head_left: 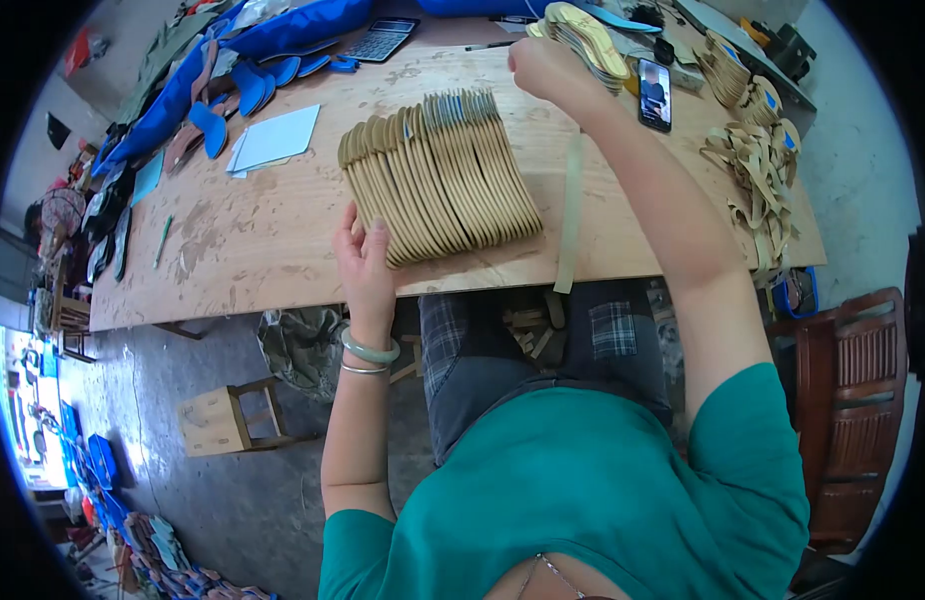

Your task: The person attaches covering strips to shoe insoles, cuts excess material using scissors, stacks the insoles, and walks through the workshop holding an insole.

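A long row of tan shoe insoles (443,180) stands on edge, packed side by side on the wooden table. My left hand (363,262) grips the near left end of this row, thumb against the front and fingers along the side. Out to the far right, my right hand (548,70) is closed, its fingertips turned away so that anything in them is hidden. Close beside it lies a stack of pale yellow insoles (595,45). A flat tan strip (570,220) runs from beneath my right forearm to slightly past the table's near edge.
A phone (655,95) lies right of my right forearm. Tangled tan strips (758,180) hang over the table's right side. White cards (275,138), blue insoles (211,128), a calculator (381,40) and a green pen (163,242) occupy the left and back. A wooden stool (215,422) stands below.
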`<action>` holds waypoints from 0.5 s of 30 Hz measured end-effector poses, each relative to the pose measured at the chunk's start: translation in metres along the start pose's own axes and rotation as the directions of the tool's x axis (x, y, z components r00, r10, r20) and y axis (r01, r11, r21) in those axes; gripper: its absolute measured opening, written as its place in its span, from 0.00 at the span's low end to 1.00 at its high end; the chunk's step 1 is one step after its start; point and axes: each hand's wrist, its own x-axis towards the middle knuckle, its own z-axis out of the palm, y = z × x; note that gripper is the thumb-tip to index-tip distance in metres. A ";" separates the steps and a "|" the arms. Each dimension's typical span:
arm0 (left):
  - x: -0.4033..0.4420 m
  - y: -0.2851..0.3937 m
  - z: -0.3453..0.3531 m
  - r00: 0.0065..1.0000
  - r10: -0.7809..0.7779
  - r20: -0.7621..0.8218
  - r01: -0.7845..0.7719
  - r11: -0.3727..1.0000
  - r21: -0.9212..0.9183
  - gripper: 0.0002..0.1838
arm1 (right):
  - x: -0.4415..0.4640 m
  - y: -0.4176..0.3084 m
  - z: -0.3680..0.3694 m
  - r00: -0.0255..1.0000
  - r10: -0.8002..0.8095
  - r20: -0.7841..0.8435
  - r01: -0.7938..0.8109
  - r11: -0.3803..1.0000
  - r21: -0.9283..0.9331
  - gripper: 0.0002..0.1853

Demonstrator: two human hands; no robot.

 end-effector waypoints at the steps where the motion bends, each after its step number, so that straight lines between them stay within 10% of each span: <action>1: 0.000 0.002 0.001 1.000 -0.002 0.027 0.002 1.000 0.001 0.31 | -0.011 -0.005 -0.009 0.991 -0.097 -0.090 0.112 0.977 0.180 0.10; 4: -0.007 0.006 0.008 0.994 0.092 0.063 -0.097 0.992 0.077 0.33 | -0.046 -0.049 -0.015 0.956 -0.288 0.061 0.160 0.680 0.716 0.10; 10: -0.011 0.004 0.001 0.981 0.167 0.102 -0.186 0.955 0.230 0.38 | -0.136 -0.142 0.008 0.751 -0.628 0.203 -0.125 0.166 0.978 0.09; 14: -0.004 0.016 0.005 0.990 -0.138 0.020 0.139 0.990 -0.033 0.39 | -0.158 -0.145 0.009 0.525 -0.851 0.024 0.079 0.077 0.994 0.10; 15: -0.002 0.015 -0.001 0.997 -0.049 0.051 0.045 0.995 0.083 0.39 | -0.149 -0.140 0.004 0.490 -0.862 0.134 0.249 0.286 0.925 0.10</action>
